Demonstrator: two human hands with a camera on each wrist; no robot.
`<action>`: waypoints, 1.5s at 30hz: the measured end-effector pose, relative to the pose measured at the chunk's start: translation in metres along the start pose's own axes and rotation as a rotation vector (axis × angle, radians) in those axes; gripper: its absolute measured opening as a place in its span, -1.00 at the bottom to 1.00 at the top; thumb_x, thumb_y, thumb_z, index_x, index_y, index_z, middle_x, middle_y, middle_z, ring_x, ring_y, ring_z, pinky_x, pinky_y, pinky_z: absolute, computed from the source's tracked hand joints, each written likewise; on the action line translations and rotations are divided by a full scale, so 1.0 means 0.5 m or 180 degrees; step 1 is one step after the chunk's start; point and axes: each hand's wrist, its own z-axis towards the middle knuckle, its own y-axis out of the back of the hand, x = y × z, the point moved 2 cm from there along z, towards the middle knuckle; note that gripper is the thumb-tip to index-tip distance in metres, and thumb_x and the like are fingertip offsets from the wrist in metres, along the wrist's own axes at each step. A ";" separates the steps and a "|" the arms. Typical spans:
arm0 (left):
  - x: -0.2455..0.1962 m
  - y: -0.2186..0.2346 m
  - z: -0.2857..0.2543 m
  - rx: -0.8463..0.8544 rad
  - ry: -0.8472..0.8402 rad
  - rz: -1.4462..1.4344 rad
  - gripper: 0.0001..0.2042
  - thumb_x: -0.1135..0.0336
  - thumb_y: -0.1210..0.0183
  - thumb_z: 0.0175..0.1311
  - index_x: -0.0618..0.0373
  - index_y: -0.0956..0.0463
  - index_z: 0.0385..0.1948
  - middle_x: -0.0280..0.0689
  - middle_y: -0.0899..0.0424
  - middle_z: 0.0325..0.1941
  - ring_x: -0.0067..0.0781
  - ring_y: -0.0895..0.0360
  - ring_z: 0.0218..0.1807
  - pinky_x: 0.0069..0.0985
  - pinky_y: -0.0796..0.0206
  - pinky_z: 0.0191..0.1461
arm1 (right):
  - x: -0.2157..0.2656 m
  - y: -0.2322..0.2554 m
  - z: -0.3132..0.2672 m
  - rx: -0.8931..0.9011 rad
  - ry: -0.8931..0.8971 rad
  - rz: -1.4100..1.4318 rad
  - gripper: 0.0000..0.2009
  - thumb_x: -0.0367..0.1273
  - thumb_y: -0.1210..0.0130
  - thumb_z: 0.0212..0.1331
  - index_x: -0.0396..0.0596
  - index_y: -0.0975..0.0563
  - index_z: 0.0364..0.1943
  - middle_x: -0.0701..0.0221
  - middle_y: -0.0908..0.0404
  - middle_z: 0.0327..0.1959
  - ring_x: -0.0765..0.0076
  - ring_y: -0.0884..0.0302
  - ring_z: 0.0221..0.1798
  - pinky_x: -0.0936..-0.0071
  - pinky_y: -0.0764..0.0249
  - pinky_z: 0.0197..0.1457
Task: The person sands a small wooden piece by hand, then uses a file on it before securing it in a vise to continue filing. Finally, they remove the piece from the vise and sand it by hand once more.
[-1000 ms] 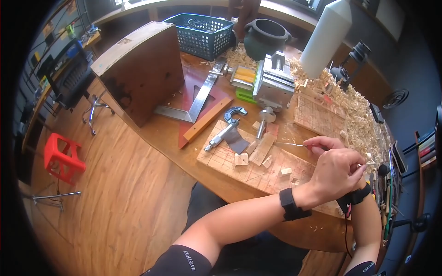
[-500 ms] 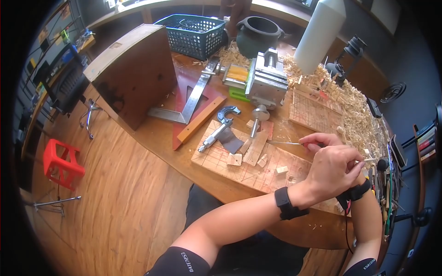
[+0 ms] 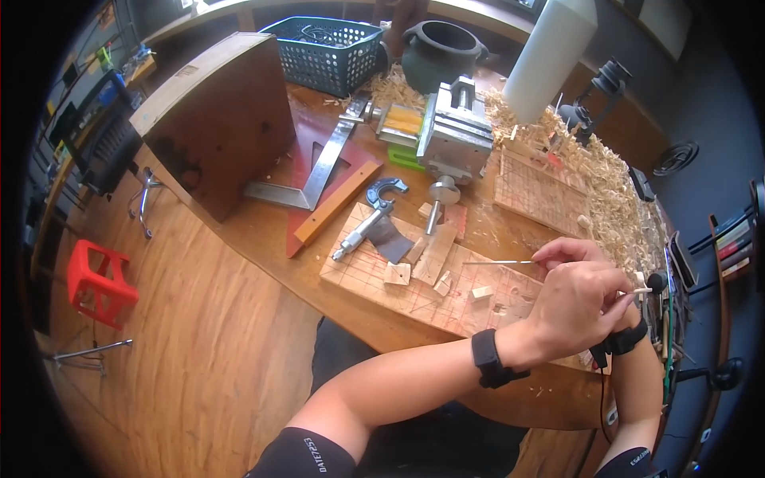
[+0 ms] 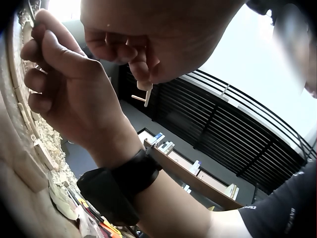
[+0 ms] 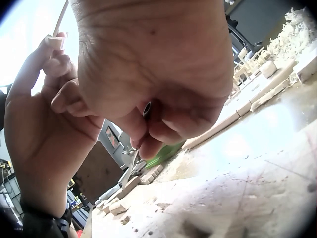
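My left hand (image 3: 578,307) crosses in front of my right, pinching a small pale wooden piece (image 3: 642,291) between thumb and fingers. In the left wrist view this piece (image 4: 144,85) has a thin stick-like part at its end. Behind, my right hand (image 3: 567,252) grips a slender tool, its thin metal shaft (image 3: 498,262) pointing left above the gridded board (image 3: 374,263). The right wrist view shows the tool's round handle end (image 5: 147,110) between the right hand's curled fingers; the left hand (image 5: 44,109) holds the wooden piece (image 5: 55,43) beside it.
Small wood blocks (image 3: 480,293), a micrometer (image 3: 358,235) and a metal vise (image 3: 456,131) stand on the bench. A red triangle, steel square and large box (image 3: 219,127) are at left. Shavings (image 3: 617,191) and several tools lie at right; a basket (image 3: 327,56) stands at the back.
The head view has shifted slightly, moving the bench items left and up in it. The tool's shaft has tilted to nearly level in the picture. Both hands keep their holds.
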 end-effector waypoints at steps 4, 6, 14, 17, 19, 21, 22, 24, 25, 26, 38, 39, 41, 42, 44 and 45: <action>0.006 0.016 0.017 0.0070 0.0348 -0.0194 -0.92 0.46 -0.37 0.15 0.20 -0.72 -0.34 -0.18 -0.70 -0.49 -0.36 -0.67 -0.46 -0.47 -0.46 -0.36 | -0.001 -0.008 -0.011 -0.0266 0.0171 0.0000 -0.80 -0.40 -0.19 0.37 -0.20 -0.67 -0.04 0.55 -0.66 -0.26 0.69 -0.53 -0.21 0.58 -0.51 -0.16; 0.015 0.029 0.033 -0.0040 0.0499 -0.0477 -0.92 0.46 -0.36 0.21 0.22 -0.73 -0.30 -0.24 -0.73 -0.47 -0.53 -0.63 -0.46 -0.55 -0.42 -0.39 | -0.002 -0.002 -0.031 -0.0455 0.0227 -0.0021 -0.80 -0.40 -0.20 0.36 -0.20 -0.68 -0.05 0.54 -0.67 -0.26 0.68 -0.54 -0.21 0.57 -0.52 -0.16; 0.031 0.116 0.091 -0.0645 0.1179 -0.0719 -0.85 0.40 -0.31 0.38 0.34 -0.72 -0.21 -0.33 -0.77 -0.38 -0.72 -0.58 -0.43 -0.74 -0.34 -0.39 | 0.038 0.024 -0.087 0.0317 -0.0378 -0.0061 -0.82 -0.46 -0.16 0.30 -0.21 -0.71 -0.11 0.46 -0.70 -0.31 0.61 -0.58 -0.25 0.54 -0.53 -0.12; 0.037 0.127 0.093 -0.0637 0.1311 -0.0714 -0.83 0.40 -0.31 0.40 0.34 -0.71 -0.17 -0.33 -0.77 -0.31 -0.72 -0.60 -0.32 -0.74 -0.37 -0.25 | 0.037 0.043 -0.100 0.0129 -0.0480 0.0014 -0.82 -0.45 -0.16 0.31 -0.21 -0.72 -0.12 0.49 -0.69 -0.33 0.63 -0.54 -0.28 0.56 -0.51 -0.13; 0.039 0.128 0.093 -0.0625 0.1364 -0.0693 -0.82 0.38 -0.32 0.40 0.34 -0.71 -0.16 -0.33 -0.77 -0.29 -0.72 -0.59 -0.28 -0.72 -0.38 -0.18 | 0.034 0.065 -0.115 0.0146 -0.0450 -0.0105 -0.82 -0.44 -0.17 0.30 -0.21 -0.72 -0.14 0.49 -0.68 -0.35 0.64 -0.54 -0.28 0.57 -0.50 -0.15; 0.042 0.122 0.092 -0.0601 0.1343 -0.0664 -0.82 0.33 -0.33 0.39 0.29 -0.72 -0.18 -0.39 -0.70 -0.37 -0.73 -0.50 -0.36 -0.72 -0.28 -0.27 | 0.036 0.093 -0.135 0.0180 -0.0432 -0.0238 -0.82 -0.44 -0.17 0.29 -0.21 -0.73 -0.15 0.50 -0.68 -0.36 0.65 -0.53 -0.29 0.58 -0.49 -0.17; 0.043 0.120 0.092 -0.0612 0.1315 -0.0625 -0.81 0.29 -0.35 0.39 0.24 -0.72 -0.20 -0.44 -0.64 -0.45 -0.75 -0.41 -0.44 -0.72 -0.18 -0.36 | 0.041 0.111 -0.149 0.0205 -0.0593 -0.0286 -0.83 -0.45 -0.17 0.28 -0.21 -0.73 -0.17 0.50 -0.67 -0.37 0.64 -0.53 -0.29 0.58 -0.48 -0.18; 0.044 0.118 0.090 -0.0574 0.1320 -0.0633 -0.81 0.29 -0.35 0.39 0.25 -0.72 -0.20 -0.45 -0.63 -0.45 -0.75 -0.40 -0.44 -0.72 -0.17 -0.36 | 0.034 0.148 -0.176 0.0212 -0.0765 -0.0328 -0.83 -0.45 -0.17 0.27 -0.21 -0.73 -0.18 0.50 -0.67 -0.37 0.64 -0.53 -0.30 0.58 -0.48 -0.20; 0.045 0.116 0.089 -0.0585 0.1351 -0.0622 -0.81 0.29 -0.34 0.39 0.25 -0.72 -0.19 -0.44 -0.63 -0.45 -0.75 -0.40 -0.44 -0.71 -0.17 -0.36 | 0.026 0.166 -0.190 0.0332 -0.0683 -0.0378 -0.83 -0.46 -0.16 0.26 -0.21 -0.73 -0.19 0.50 -0.68 -0.37 0.63 -0.52 -0.31 0.57 -0.47 -0.21; 0.048 0.117 0.089 -0.0594 0.1379 -0.0611 -0.81 0.30 -0.34 0.39 0.26 -0.72 -0.19 -0.44 -0.63 -0.45 -0.75 -0.40 -0.44 -0.71 -0.17 -0.37 | 0.021 0.180 -0.203 0.0450 -0.0598 -0.0428 -0.83 -0.46 -0.16 0.25 -0.21 -0.74 -0.19 0.50 -0.68 -0.37 0.63 -0.52 -0.31 0.57 -0.47 -0.22; 0.062 0.106 0.081 -0.0365 0.1492 -0.0310 -0.82 0.32 -0.32 0.40 0.28 -0.71 -0.18 -0.47 -0.58 -0.48 -0.76 -0.33 -0.46 -0.71 -0.10 -0.38 | 0.010 0.222 -0.297 -0.0393 -0.0792 -0.0519 -0.82 -0.40 -0.18 0.27 -0.17 -0.74 -0.17 0.51 -0.70 -0.36 0.67 -0.53 -0.33 0.58 -0.50 -0.18; 0.062 0.105 0.080 -0.0388 0.1502 -0.0304 -0.82 0.32 -0.31 0.41 0.28 -0.71 -0.18 -0.48 -0.58 -0.48 -0.77 -0.33 -0.46 -0.72 -0.10 -0.38 | 0.000 0.227 -0.304 -0.0375 -0.0797 -0.0595 -0.81 -0.39 -0.19 0.27 -0.17 -0.74 -0.16 0.51 -0.69 -0.38 0.66 -0.52 -0.34 0.58 -0.50 -0.17; 0.058 0.106 0.081 -0.0384 0.1520 -0.0292 -0.83 0.32 -0.31 0.41 0.27 -0.70 -0.18 -0.47 -0.58 -0.48 -0.77 -0.33 -0.46 -0.72 -0.10 -0.39 | -0.008 0.230 -0.315 -0.0461 -0.0826 -0.0544 -0.81 -0.39 -0.20 0.27 -0.18 -0.74 -0.16 0.50 -0.70 -0.38 0.66 -0.54 -0.33 0.58 -0.51 -0.16; 0.060 0.109 0.080 -0.0373 0.1512 -0.0285 -0.83 0.32 -0.31 0.41 0.27 -0.70 -0.18 -0.47 -0.58 -0.48 -0.77 -0.33 -0.46 -0.72 -0.10 -0.39 | -0.011 0.231 -0.318 -0.0524 -0.0851 -0.0497 -0.81 -0.40 -0.20 0.27 -0.19 -0.74 -0.15 0.49 -0.71 -0.38 0.66 -0.56 -0.32 0.59 -0.52 -0.15; 0.067 0.114 0.078 -0.0321 0.1582 -0.0397 -0.81 0.30 -0.35 0.38 0.25 -0.72 -0.18 -0.48 -0.67 -0.41 -0.80 -0.43 -0.40 -0.76 -0.15 -0.34 | -0.013 0.233 -0.324 -0.0609 -0.0866 -0.0491 -0.82 -0.40 -0.21 0.27 -0.19 -0.72 -0.15 0.49 -0.71 -0.34 0.67 -0.58 -0.27 0.59 -0.51 -0.12; 0.068 0.114 0.078 -0.0315 0.1568 -0.0383 -0.81 0.30 -0.35 0.38 0.25 -0.72 -0.18 -0.48 -0.67 -0.41 -0.80 -0.43 -0.40 -0.76 -0.15 -0.34 | -0.014 0.234 -0.325 -0.0686 -0.0888 -0.0495 -0.83 -0.41 -0.21 0.28 -0.20 -0.71 -0.15 0.50 -0.72 -0.31 0.69 -0.60 -0.22 0.60 -0.50 -0.09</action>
